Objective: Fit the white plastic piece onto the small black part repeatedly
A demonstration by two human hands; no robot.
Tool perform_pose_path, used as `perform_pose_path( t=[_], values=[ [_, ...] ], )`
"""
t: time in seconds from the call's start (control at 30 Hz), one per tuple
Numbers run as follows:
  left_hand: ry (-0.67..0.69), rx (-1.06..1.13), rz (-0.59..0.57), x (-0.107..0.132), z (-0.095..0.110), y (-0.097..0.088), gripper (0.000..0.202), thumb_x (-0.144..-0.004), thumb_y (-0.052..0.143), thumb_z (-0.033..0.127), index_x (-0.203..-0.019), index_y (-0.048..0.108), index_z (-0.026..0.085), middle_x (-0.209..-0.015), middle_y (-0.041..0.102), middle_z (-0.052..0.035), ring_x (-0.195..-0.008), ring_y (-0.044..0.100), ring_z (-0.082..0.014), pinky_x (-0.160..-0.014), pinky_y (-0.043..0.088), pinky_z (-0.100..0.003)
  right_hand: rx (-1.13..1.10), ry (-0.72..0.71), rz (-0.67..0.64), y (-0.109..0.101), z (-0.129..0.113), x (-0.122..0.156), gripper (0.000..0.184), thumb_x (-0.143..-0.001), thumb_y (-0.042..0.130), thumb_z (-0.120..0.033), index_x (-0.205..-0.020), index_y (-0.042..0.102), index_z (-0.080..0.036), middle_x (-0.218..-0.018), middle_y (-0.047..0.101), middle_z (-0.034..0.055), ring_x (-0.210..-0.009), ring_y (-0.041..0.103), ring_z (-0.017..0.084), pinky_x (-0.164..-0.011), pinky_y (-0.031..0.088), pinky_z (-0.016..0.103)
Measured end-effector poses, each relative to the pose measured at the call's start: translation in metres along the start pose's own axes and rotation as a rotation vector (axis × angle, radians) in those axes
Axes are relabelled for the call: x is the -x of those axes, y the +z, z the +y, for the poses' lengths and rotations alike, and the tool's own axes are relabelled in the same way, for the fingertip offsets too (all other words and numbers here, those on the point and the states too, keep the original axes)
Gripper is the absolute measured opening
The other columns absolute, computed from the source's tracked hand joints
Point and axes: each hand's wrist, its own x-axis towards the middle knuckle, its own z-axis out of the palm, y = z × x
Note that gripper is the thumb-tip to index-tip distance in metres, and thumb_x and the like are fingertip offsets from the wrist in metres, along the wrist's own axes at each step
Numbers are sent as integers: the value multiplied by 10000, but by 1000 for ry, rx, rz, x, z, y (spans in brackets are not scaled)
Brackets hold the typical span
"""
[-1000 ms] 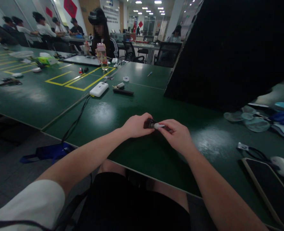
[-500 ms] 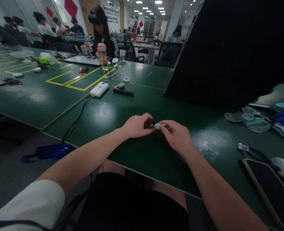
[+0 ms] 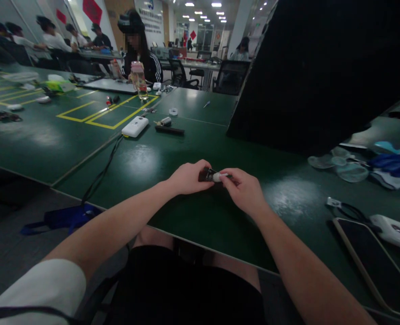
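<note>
Green table [image 3: 193, 149] carries both hands: left hand [image 3: 186, 177] fingers grip a small dark device [image 3: 206, 174], right hand [image 3: 243, 192] fingers pinch its white tip [image 3: 216, 177].

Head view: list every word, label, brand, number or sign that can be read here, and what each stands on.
No text can be read.
White wall board: blue logo and lines of print, too small and blurred.
Red diamond signs: no legible characters.
White power bank: a small mark, unreadable.
Small dark object between the left hand and right hand: no print can be made out.
</note>
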Motion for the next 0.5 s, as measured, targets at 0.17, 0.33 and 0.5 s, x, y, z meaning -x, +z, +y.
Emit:
perform_pose_path(
  t=[0.17, 0.33, 0.5],
  values=[
    [-11, 16, 10, -1, -2, -1, 486, -834, 685, 515, -1206, 541, 238, -936, 740, -27, -791, 704, -211, -701, 523, -337, -28, -12, -6, 0, 1, 0, 185, -978, 565, -325, -1052, 710, -237, -1046, 726, 72, -847, 677, 215, -736, 520, 371],
    [-15, 45, 17, -1, -3, -1, 467, -829, 701, 479, -1193, 543, 235, -919, 740, -18, -760, 696, -194, -689, 514, -325, -51, 67, 35, -2, 4, 2, 239, -990, 550, -379, -1099, 707, -235, -1036, 732, 75, -791, 689, 211, -687, 534, 366],
    [4, 70, 15, -1, -4, 0, 454, -833, 697, 469, -1186, 538, 233, -907, 739, -7, -756, 692, -187, -685, 506, -318, -64, 30, -3, -1, 2, 1, 214, -966, 591, -361, -1082, 726, -242, -1049, 740, 71, -858, 698, 224, -755, 551, 384]
  ],
)
